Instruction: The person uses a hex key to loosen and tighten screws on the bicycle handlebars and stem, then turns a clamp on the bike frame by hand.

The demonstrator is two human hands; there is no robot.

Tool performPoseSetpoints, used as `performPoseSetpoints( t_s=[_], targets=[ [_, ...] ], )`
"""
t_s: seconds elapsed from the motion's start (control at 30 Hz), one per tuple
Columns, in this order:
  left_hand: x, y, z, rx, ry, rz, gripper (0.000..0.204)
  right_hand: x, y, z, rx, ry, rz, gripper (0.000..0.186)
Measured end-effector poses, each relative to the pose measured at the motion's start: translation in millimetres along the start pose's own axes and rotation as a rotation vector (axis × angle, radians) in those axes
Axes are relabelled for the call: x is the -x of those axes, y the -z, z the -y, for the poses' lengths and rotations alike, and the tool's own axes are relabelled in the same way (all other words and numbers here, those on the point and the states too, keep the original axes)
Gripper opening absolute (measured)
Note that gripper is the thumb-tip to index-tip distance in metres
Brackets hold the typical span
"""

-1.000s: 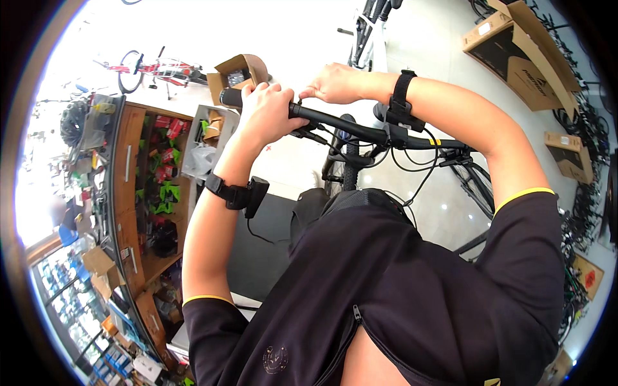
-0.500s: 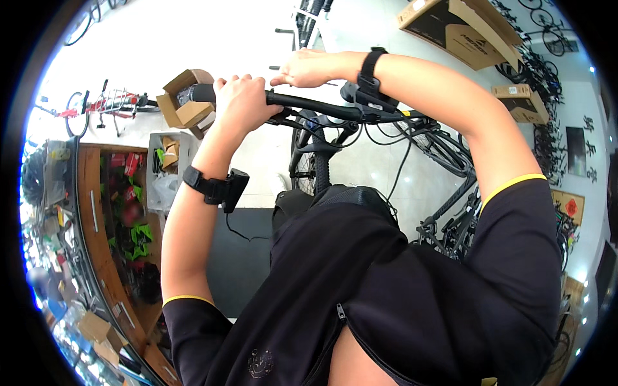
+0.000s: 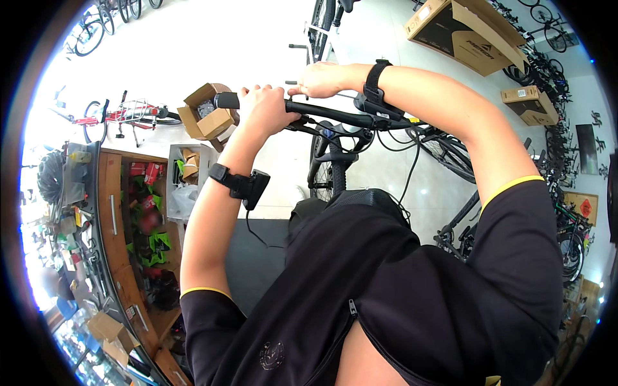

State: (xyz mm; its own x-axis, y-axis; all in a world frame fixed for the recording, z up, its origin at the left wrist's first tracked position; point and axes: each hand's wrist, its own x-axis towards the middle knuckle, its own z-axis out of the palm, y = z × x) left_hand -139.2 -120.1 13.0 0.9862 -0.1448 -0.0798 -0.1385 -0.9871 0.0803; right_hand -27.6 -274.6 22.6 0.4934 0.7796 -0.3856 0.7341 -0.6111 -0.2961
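Observation:
My left hand (image 3: 267, 108) is closed round the black grip (image 3: 225, 100) at the left end of a bicycle handlebar (image 3: 335, 114). Beyond the bar, my right hand (image 3: 320, 79) reaches across to the left with its fingers curled. A thin rod (image 3: 345, 96) shows beside this hand, and a short dark end (image 3: 291, 82) sticks out past the fingers. Most of the rod is hidden, so its kind stays unclear. Below the bar are the bike's front tyre (image 3: 338, 175) and several black cables (image 3: 394, 147).
An open cardboard box (image 3: 205, 114) and a red bike (image 3: 138, 113) stand at left, near a wooden cabinet (image 3: 111, 199). At the far right is a large carton (image 3: 460, 38). A white bike (image 3: 320, 38) stands ahead; a dark flat surface (image 3: 257, 257) lies beside my left arm.
The whole view has shifted, so the scene sits farther right and slightly lower. My left hand keeps its hold on the grip; my right hand stays curled close beside it.

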Motion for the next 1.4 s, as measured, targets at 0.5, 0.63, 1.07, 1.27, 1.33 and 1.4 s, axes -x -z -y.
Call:
performPoseSetpoints(
  t_s=[0.5, 0.63, 1.07, 1.27, 1.33, 1.4],
  targets=[
    [11, 19, 1, -0.017, -0.172, 0.019, 0.061, 33, 58, -19, -0.323, 0.051, -0.401, 0.032],
    [22, 24, -25, -0.253, -0.179, -0.029, 0.074, 97, 68, -8, -0.346, 0.004, -0.470, 0.029],
    [-8, -32, -27, -0.159, -0.549, -0.156, 0.020, 277, 15, -20, -0.494, -0.307, -0.745, 0.023],
    [37, -29, -33, 0.061, -0.466, -0.451, 0.055, 309, -25, -27, -0.637, -0.396, -0.861, 0.022],
    [80, -45, -30, 0.448, -0.396, -0.415, 0.053, 315, -40, -34, -0.721, -0.511, -0.895, 0.023],
    [111, -87, -29, 0.865, -0.168, -0.202, 0.049, 316, -47, -47, -0.710, -0.560, -0.886, 0.026]
  ],
)
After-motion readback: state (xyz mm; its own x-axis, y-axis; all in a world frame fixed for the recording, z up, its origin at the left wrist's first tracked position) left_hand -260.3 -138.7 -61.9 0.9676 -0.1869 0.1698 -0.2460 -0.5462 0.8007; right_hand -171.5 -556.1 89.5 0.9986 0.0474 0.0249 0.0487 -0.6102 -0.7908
